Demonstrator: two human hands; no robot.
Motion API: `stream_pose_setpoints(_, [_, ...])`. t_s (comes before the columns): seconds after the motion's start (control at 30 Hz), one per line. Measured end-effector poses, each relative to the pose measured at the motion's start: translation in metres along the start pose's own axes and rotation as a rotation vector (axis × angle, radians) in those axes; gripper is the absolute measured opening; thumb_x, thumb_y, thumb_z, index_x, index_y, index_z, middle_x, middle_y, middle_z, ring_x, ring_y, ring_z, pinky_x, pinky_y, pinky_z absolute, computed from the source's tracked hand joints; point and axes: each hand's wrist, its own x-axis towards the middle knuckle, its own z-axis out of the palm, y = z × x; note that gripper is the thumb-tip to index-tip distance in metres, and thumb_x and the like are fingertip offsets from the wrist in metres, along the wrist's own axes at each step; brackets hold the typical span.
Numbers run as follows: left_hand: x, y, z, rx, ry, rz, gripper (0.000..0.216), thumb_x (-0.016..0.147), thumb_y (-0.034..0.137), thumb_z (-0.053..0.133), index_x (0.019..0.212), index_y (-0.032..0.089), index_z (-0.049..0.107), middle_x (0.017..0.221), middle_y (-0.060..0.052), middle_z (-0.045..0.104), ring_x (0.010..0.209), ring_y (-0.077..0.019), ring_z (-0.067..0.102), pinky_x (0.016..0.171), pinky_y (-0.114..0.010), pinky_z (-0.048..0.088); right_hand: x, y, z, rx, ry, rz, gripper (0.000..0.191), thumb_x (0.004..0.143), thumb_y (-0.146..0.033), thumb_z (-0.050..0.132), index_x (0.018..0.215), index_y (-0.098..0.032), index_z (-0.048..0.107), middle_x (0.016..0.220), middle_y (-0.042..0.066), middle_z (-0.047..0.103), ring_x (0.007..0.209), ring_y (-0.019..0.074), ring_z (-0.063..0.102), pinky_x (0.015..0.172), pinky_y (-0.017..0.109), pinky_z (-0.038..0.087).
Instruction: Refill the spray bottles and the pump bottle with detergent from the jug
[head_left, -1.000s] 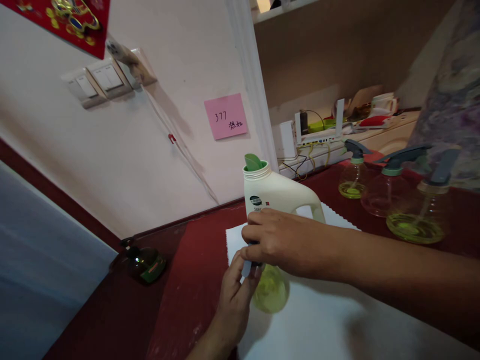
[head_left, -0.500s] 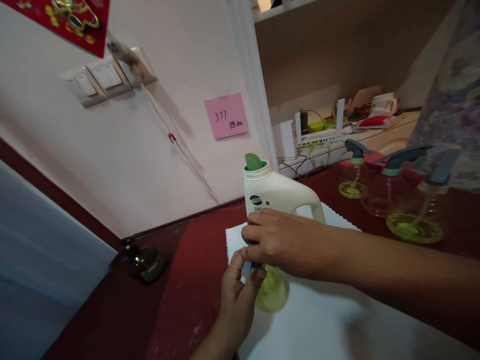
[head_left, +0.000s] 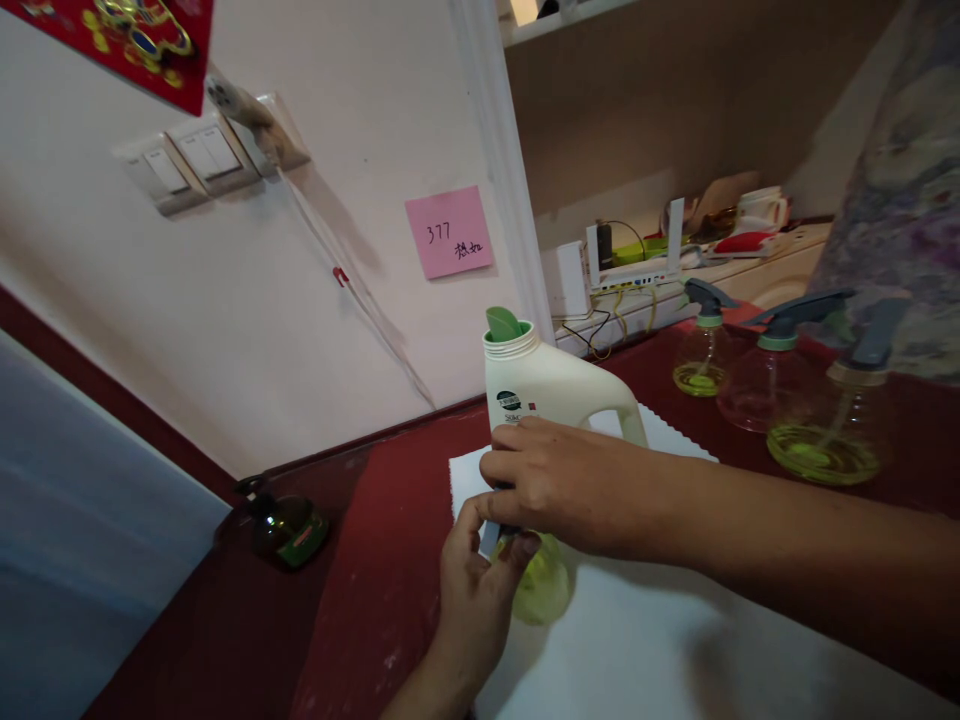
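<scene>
A small clear spray bottle (head_left: pixel 541 585) with yellow-green liquid stands on a white cloth (head_left: pixel 637 640). My right hand (head_left: pixel 559 483) covers its top from above, fingers closed around the grey sprayer head. My left hand (head_left: pixel 472 590) comes up from below and wraps the bottle's left side, thumb and fingers pressed on it. Directly behind my hands stands a cream detergent jug (head_left: pixel 536 385) with a green spout, its cap off.
Three more spray bottles (head_left: pixel 780 370) stand on the dark red counter (head_left: pixel 352 560) at right. A dark bottle (head_left: pixel 289 525) lies by the wall at left. A shelf with a router and clutter (head_left: pixel 660 255) is behind. Another person's patterned garment (head_left: pixel 900 190) fills the right edge.
My left hand has closed further round the bottle, its thumb coming up over the front. My right hand has stayed on the sprayer head.
</scene>
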Motion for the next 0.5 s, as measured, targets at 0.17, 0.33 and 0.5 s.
stream_pose_setpoints(0.17, [-0.002, -0.003, -0.006, -0.005, -0.106, -0.007, 0.030, 0.087, 0.045, 0.071, 0.096, 0.017, 0.068, 0.090, -0.003, 0.065, 0.086, -0.0180, 0.058, 0.077, -0.027, 0.046, 0.000, -0.001, 0.001, -0.024, -0.001, 0.001, 0.006, 0.093, -0.023, 0.069, 0.095, -0.022, 0.075, 0.090, 0.002, 0.066, 0.088, 0.0230, 0.054, 0.072, 0.037, 0.038])
stream_pose_setpoints(0.33, [0.000, 0.000, 0.002, -0.072, -0.021, -0.020, 0.038, 0.073, 0.041, 0.085, 0.096, 0.019, 0.064, 0.089, -0.001, 0.066, 0.084, -0.0172, 0.059, 0.074, -0.026, 0.048, -0.001, -0.001, 0.001, -0.022, 0.007, -0.003, 0.010, 0.092, -0.025, 0.072, 0.101, -0.023, 0.074, 0.090, 0.001, 0.065, 0.087, 0.0228, 0.054, 0.073, 0.038, 0.040])
stream_pose_setpoints(0.5, [0.001, 0.001, 0.001, -0.036, 0.037, -0.029, 0.034, 0.072, 0.039, 0.086, 0.084, 0.017, 0.063, 0.076, 0.002, 0.061, 0.070, -0.0131, 0.053, 0.063, -0.022, 0.043, 0.000, -0.001, 0.002, -0.027, 0.013, -0.003, 0.014, 0.093, -0.024, 0.070, 0.106, -0.023, 0.074, 0.088, 0.002, 0.065, 0.087, 0.0234, 0.055, 0.072, 0.038, 0.040])
